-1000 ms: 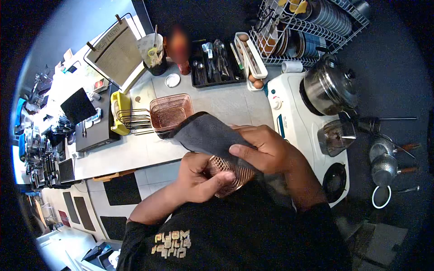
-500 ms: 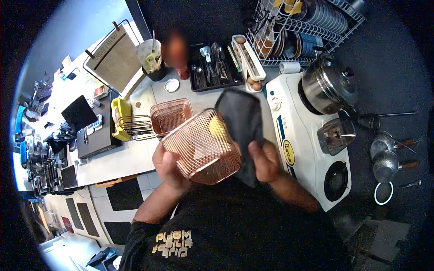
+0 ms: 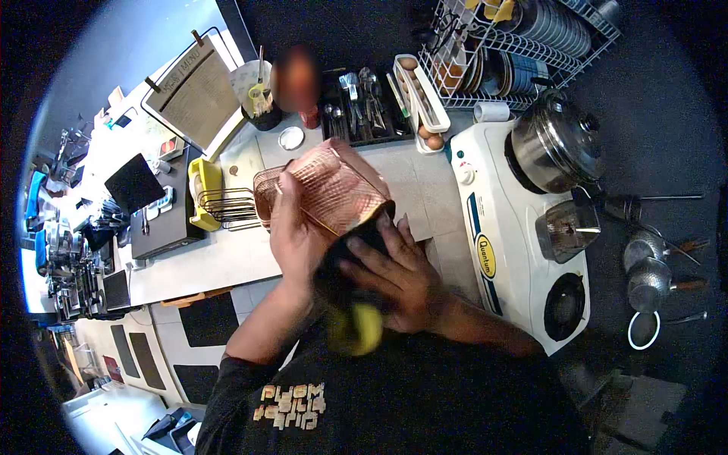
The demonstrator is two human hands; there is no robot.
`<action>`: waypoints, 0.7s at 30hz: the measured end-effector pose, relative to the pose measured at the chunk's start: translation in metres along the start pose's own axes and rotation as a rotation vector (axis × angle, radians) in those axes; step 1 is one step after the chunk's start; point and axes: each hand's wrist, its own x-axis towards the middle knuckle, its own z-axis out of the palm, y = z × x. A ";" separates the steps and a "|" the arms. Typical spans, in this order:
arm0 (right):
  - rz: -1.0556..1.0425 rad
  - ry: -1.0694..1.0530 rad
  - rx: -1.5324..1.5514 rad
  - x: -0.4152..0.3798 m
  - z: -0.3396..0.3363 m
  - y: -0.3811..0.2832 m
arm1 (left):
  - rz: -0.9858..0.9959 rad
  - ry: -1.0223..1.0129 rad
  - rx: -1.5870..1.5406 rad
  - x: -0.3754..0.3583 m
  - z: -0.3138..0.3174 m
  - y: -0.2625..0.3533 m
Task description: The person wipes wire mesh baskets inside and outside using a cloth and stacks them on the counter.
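Observation:
A copper wire basket [image 3: 341, 186] is tilted in front of my body, and my left hand [image 3: 294, 239] grips its left side, thumb up. My right hand [image 3: 402, 277] presses a dark cloth [image 3: 341, 273] to the basket's lower edge, fingers bent over the cloth. Below the hands hangs a blurred yellow thing [image 3: 365, 327], too smeared to name. Another copper basket [image 3: 265, 186] stands behind the first on the counter, partly hidden. Beside it are a black wire rack [image 3: 227, 206] and a yellow holder [image 3: 205, 193].
On the right is a white stove [image 3: 485, 220] with a steel pot [image 3: 557, 148]. Along the back are a cutlery tray [image 3: 364, 136], an egg carton [image 3: 428, 106], a dish rack [image 3: 508, 95], a round lid [image 3: 290, 138] and a menu stand [image 3: 193, 98].
The basket has turned over and moved up. The dark cloth has come from the right to the basket's lower edge. My right hand has moved left and down, close to my left hand.

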 end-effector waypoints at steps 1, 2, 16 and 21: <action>0.060 0.014 -0.144 0.002 0.009 -0.001 | 0.158 -0.008 0.421 -0.003 -0.002 -0.004; 0.040 0.026 -0.214 0.001 0.010 0.002 | 0.091 0.024 0.381 -0.004 0.003 -0.005; 0.078 -0.078 -0.305 0.033 -0.026 0.009 | -0.429 -0.286 -0.359 -0.010 0.007 -0.012; 0.000 -0.122 -0.314 -0.004 -0.013 0.009 | -0.394 -0.357 -0.084 0.003 -0.001 0.008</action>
